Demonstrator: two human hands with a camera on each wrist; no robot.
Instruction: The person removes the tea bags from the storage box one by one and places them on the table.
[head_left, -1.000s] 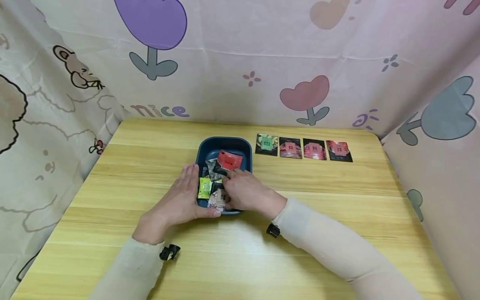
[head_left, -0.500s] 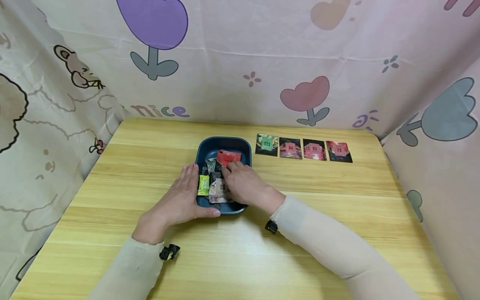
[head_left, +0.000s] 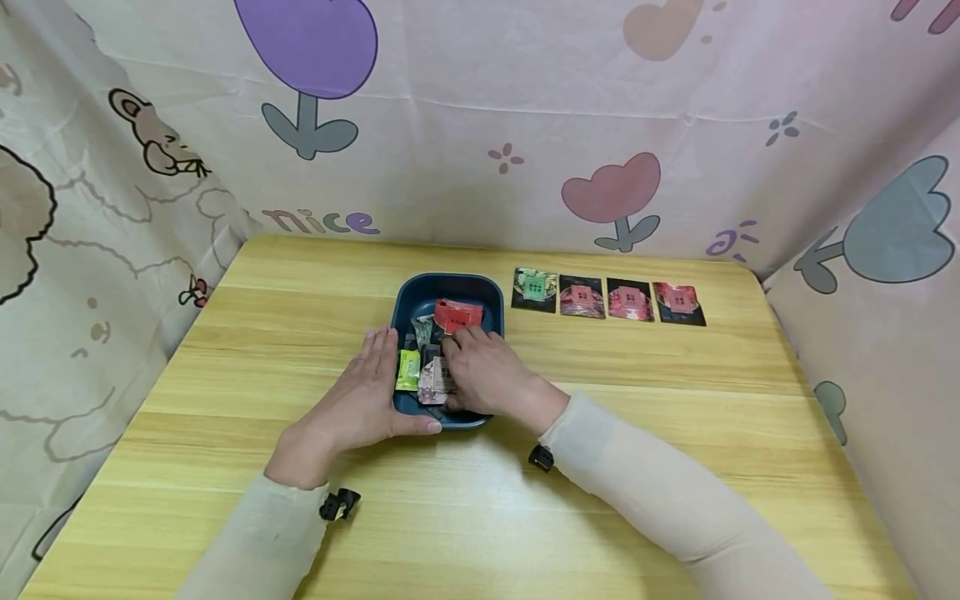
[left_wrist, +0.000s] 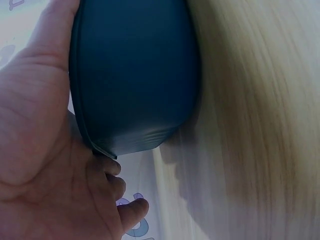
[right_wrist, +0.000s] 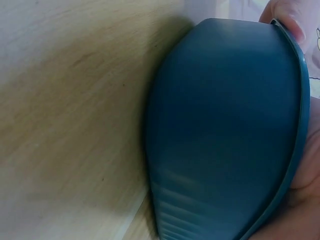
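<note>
A dark blue plastic tub point(head_left: 408, 292) holds several small sachets: a red one point(head_left: 457, 317), a yellow-green one point(head_left: 408, 370), a grey patterned one point(head_left: 423, 329) and a black-and-beige one point(head_left: 432, 385). My left hand point(head_left: 358, 398) lies along the tub's left side, fingers straight, with the thumb on its near rim. In the left wrist view the palm is beside the tub's wall. Reaching over the right rim, my right hand point(head_left: 487, 371) has its fingers down among the sachets, overlapping the black-and-beige one. Those fingertips are hidden, and I cannot tell whether they pinch anything.
Right of the tub, a row of flat sachets lies at the table's back: a green-labelled one point(head_left: 534, 289), then red- and pink-labelled ones point(head_left: 582, 297). The wooden table point(head_left: 480, 508) meets a printed cloth point(head_left: 465, 192) at the back and sides.
My right hand has shifted slightly away from me inside the tub. The black-and-beige and yellow-green sachets have slid toward the back, baring some of the tub's near floor. My left hand stays put.
</note>
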